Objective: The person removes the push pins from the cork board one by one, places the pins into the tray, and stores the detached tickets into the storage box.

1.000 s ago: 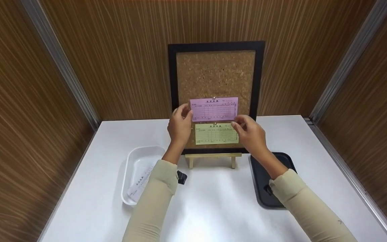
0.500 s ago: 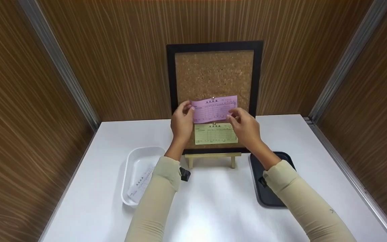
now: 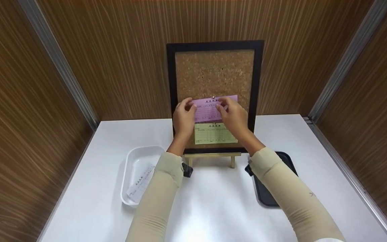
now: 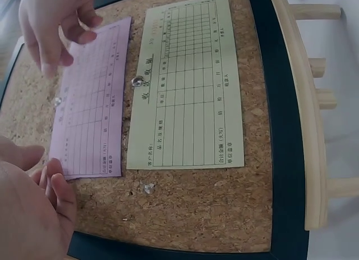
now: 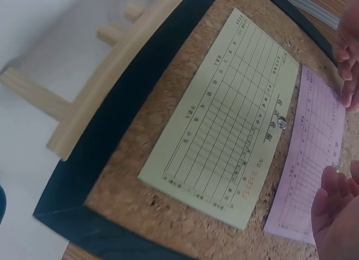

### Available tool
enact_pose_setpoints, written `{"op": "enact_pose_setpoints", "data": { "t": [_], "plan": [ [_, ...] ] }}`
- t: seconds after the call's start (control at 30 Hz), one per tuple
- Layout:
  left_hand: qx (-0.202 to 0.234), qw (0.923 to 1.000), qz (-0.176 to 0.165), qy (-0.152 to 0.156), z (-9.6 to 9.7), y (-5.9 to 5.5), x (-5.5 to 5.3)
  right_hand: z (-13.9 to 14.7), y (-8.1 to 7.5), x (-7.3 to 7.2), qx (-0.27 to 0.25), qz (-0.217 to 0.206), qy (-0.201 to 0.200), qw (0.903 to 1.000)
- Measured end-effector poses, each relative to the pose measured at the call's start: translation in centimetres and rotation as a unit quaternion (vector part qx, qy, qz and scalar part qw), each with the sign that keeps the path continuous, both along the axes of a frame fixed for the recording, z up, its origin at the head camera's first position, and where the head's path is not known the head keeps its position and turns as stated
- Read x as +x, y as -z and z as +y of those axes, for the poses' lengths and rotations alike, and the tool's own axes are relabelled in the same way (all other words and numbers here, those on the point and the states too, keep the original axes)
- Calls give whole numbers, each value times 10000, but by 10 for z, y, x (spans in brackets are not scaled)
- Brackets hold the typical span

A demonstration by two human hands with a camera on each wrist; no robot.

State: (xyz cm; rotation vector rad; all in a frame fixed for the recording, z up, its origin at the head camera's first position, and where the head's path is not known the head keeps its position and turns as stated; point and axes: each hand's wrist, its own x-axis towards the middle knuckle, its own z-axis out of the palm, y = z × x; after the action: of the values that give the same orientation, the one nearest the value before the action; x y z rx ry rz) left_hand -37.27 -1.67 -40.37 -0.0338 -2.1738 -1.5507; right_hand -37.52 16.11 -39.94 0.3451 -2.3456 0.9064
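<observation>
On the cork board point(image 3: 214, 74): two slips hang, one above the other; the board stands on a wooden stand point(image 3: 213, 155) at the far side of the worktop point(image 3: 213, 208).
Yellow slip point(image 3: 207, 134): the lower one, lying straight under a clear pin point(image 4: 137, 81); this one looks done.
Pink slip point(image 3: 207, 111): just above the yellow one, a pin point(image 4: 58, 101) at its top edge, its right end a little higher; it seems pinned but not finally straightened.
Left hand point(image 3: 184, 119): fingertips at the pink slip's left edge; I cannot tell whether this grip pinches it.
Right hand point(image 3: 234, 114): thumb and finger apart before the pink slip; this grip holds nothing.
White tray point(image 3: 125, 174): near left, with a white slip point(image 3: 141, 185) inside; if that belongs on the board, it remains undone.
Black tray point(image 3: 267, 193): near right, partly behind the sleeve point(image 3: 291, 188).
</observation>
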Motion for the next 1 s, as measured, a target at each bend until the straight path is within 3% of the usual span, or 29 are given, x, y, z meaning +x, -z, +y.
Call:
{"op": "enact_pose_setpoints", "data": {
  "t": [0.37, 0.77, 1.0],
  "plan": [
    [-830, 9961, 196, -227, 0, 2, -6, -5, 1, -9, -77, -53, 42, 9999],
    [-1137, 9914, 399, -502, 1, 3, -11, -10, -2, -13, -90, -147, 14, 9998],
    [-1091, 9909, 495, -609, 1, 5, -14, -14, -1, -18, -55, -172, 96, 9998]
  ]
}}
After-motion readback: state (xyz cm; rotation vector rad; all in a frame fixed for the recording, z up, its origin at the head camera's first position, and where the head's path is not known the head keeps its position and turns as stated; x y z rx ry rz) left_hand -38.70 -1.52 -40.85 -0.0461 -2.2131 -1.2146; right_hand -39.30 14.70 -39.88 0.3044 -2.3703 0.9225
